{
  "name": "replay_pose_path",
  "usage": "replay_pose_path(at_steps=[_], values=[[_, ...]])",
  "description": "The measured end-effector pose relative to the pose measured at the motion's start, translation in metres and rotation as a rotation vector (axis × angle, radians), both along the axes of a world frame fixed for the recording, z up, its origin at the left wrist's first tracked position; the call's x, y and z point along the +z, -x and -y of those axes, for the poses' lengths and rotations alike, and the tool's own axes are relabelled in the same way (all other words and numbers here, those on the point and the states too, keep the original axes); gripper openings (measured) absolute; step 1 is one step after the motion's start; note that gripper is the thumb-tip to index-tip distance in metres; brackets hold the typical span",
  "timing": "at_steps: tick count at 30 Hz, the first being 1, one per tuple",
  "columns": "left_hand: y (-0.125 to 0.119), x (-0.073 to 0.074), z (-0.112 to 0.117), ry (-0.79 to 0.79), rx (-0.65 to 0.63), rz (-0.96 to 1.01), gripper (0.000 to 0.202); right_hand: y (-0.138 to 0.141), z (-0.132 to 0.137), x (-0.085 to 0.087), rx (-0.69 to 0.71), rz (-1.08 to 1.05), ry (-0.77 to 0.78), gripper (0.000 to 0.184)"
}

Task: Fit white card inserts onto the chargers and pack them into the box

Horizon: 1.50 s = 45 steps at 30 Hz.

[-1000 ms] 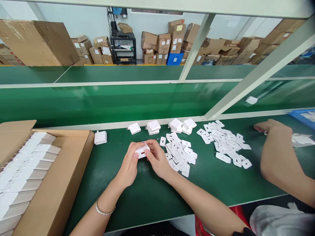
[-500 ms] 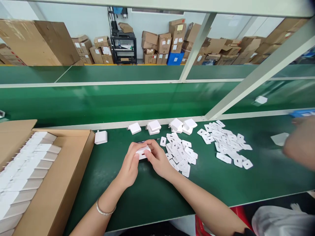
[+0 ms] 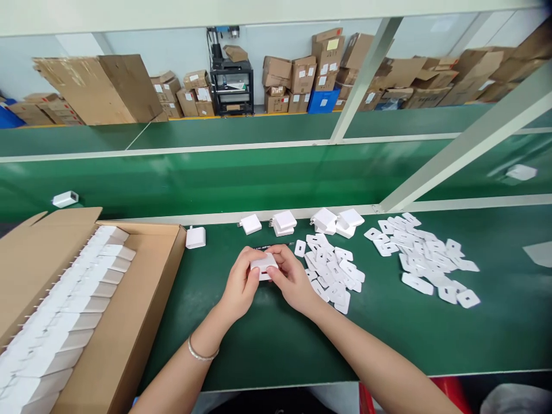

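Observation:
My left hand [image 3: 242, 283] and my right hand [image 3: 293, 278] meet over the green bench, both closed around one white charger [image 3: 263, 265] held between the fingertips. A silver bracelet [image 3: 199, 352] circles my left wrist. Just right of my right hand lies a heap of small white stickers [image 3: 332, 270]. Beyond my hands several white chargers [image 3: 284, 222] stand in a loose row, with one more charger [image 3: 195, 237] beside the carton. The open cardboard carton [image 3: 125, 339] at my left holds rows of white chargers.
A second heap of white stickers [image 3: 425, 256] lies further right on the green bench [image 3: 388, 328]. A lone charger [image 3: 65, 199] rides the green conveyor behind the bench. White frame struts [image 3: 457, 150] rise at the right. Cardboard boxes are stacked along the far wall.
The view has shifted left and down slightly. The other person's arm at the right has left the picture. A charger has appeared on the conveyor at the left. My hands still hold the charger.

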<state>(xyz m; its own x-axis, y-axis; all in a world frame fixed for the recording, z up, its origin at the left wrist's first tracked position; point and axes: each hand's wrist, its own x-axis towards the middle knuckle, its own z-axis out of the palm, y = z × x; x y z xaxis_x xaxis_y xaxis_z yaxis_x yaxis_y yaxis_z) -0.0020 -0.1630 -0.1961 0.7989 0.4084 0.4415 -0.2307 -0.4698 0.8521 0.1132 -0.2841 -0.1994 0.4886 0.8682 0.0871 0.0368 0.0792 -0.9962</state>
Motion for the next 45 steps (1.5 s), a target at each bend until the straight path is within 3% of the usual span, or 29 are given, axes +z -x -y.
replay_pose_path(at_steps=[3,7,9,14,17,20,23,26,29,31,35,37,41,45], values=[[0.002,-0.001,0.002,-0.006,0.032,-0.008,0.031,0.000,0.001,0.001,-0.010,0.028,-0.023,0.041],[0.004,-0.006,0.004,0.167,-0.022,-0.038,0.038,-0.002,0.002,0.000,0.011,0.071,-0.083,0.036],[0.001,-0.006,0.004,0.334,-0.064,-0.041,0.045,-0.003,0.002,0.000,0.015,0.075,-0.094,0.034],[-0.010,0.006,0.001,1.044,-0.218,-0.057,0.048,-0.004,0.000,-0.001,-0.088,0.286,-0.167,0.040],[-0.012,0.010,-0.001,1.218,-0.301,-0.073,0.042,-0.006,-0.001,0.001,-0.099,0.538,-0.224,0.048],[-0.009,0.008,-0.006,1.281,-0.364,-0.068,0.048,-0.008,-0.002,0.005,-0.110,0.691,-0.184,0.053],[-0.006,0.009,-0.017,1.159,-0.328,0.016,0.056,-0.007,0.000,0.009,-0.210,0.828,-0.093,0.059],[-0.002,0.023,-0.032,0.943,-0.142,0.115,0.057,-0.006,0.000,0.008,-0.360,0.976,0.153,0.046],[0.010,0.046,-0.051,0.639,0.143,0.054,0.054,-0.007,-0.001,0.001,-0.353,1.072,0.493,0.038],[0.024,0.060,-0.068,0.377,0.365,-0.065,0.056,-0.008,-0.002,-0.003,-0.284,1.101,0.617,0.038],[0.065,0.073,-0.118,-0.285,0.855,-0.409,0.056,-0.009,-0.001,-0.003,-0.202,1.116,0.660,0.033],[0.088,0.071,-0.149,-0.491,1.024,-0.591,0.052,-0.007,0.001,0.000,-0.181,1.112,0.654,0.027],[0.124,0.060,-0.200,-0.676,1.092,-0.926,0.045,0.000,0.003,0.003,-0.159,1.156,0.602,0.021],[0.140,0.049,-0.219,-0.709,1.066,-1.040,0.044,0.003,0.002,0.004,-0.200,1.200,0.592,0.024]])
